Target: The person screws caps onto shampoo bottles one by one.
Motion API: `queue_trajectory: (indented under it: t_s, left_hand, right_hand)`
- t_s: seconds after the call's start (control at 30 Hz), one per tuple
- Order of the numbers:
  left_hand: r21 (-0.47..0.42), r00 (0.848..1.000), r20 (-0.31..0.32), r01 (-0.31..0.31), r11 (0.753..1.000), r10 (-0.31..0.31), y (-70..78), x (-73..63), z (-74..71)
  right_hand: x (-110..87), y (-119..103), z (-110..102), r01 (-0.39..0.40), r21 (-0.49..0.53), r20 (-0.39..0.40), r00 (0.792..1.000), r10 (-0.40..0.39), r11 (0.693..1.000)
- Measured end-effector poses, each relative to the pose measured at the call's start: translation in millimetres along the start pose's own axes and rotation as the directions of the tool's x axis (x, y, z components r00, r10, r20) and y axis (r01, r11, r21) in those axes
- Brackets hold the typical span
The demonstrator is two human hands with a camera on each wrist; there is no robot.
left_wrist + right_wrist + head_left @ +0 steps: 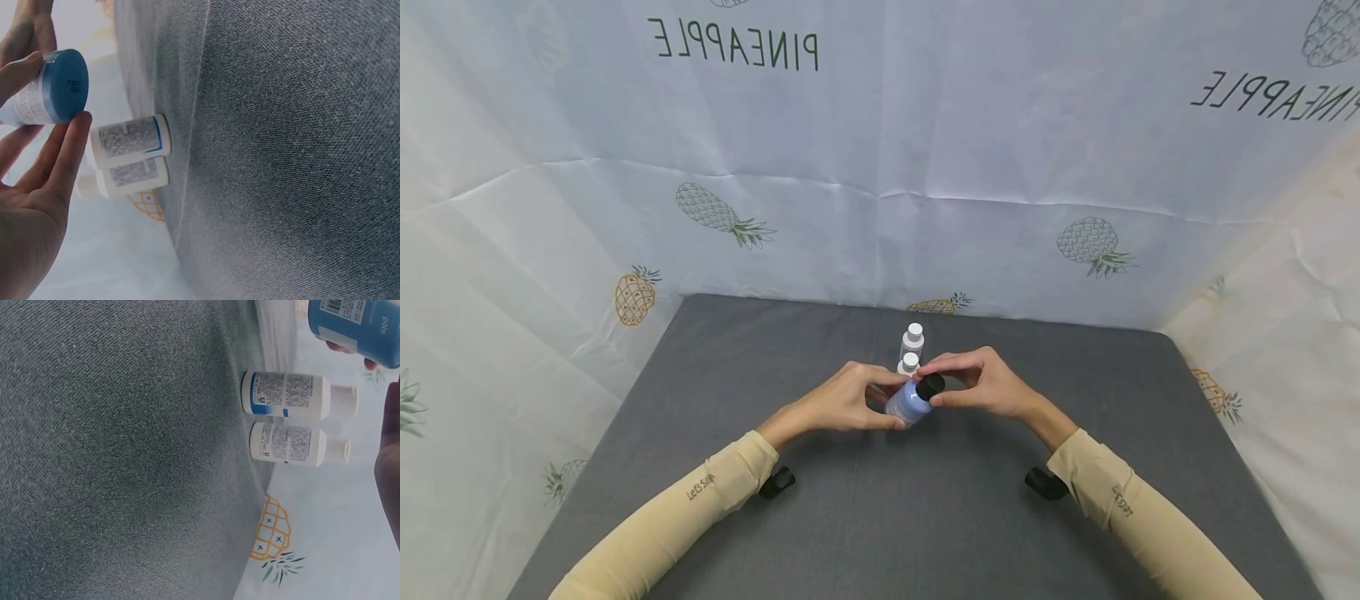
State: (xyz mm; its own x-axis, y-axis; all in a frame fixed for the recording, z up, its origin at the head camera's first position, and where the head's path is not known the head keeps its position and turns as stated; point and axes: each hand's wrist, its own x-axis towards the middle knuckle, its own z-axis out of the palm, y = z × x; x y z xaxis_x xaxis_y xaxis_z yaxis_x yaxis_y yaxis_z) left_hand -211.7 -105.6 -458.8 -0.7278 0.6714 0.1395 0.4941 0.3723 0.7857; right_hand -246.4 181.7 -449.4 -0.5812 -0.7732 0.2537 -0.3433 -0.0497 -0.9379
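A blue bottle [907,406] with a black cap [931,385] is held tilted above the grey table, its cap leaning toward the right hand. The left hand [848,398] grips the bottle's body between thumb and fingers. At the cap, the right hand [988,385] pinches with thumb and fingertips. The left wrist view shows the bottle's round blue base [69,85] raised off the cloth. In the right wrist view, part of the blue bottle [365,328] is at the upper corner, with its cap out of frame.
Two white bottles with white caps, a nearer one [284,395] and a farther one [287,444], stand upright close together just behind the hands. The grey cloth-covered table [880,517] ends at a pineapple-print curtain [880,125]. Black straps [777,482] sit at the wrists.
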Motion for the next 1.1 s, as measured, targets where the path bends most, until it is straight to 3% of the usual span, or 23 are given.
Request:
queue_trajectory:
  t_s: [0.5,0.8,1.1]
  left_hand:
    - [0.017,1.0,-0.005,-0.007,1.0,0.007,-2.8,0.3,1.0]
    - [0.013,1.0,-0.019,-0.017,1.0,0.018,-7.7,2.7,3.3]
    - [-0.039,0.998,-0.061,0.008,0.999,-0.01,-20.1,9.0,3.4]
  right_hand:
    - [-1.5,8,10,-0.028,-0.073,-0.109,0.994,0.019,0.997]
    - [-1.1,6,12,-0.013,-0.065,-0.12,0.993,0.005,0.998]
    - [-3.2,-1,3,-0.052,-0.065,-0.226,0.973,0.036,0.997]
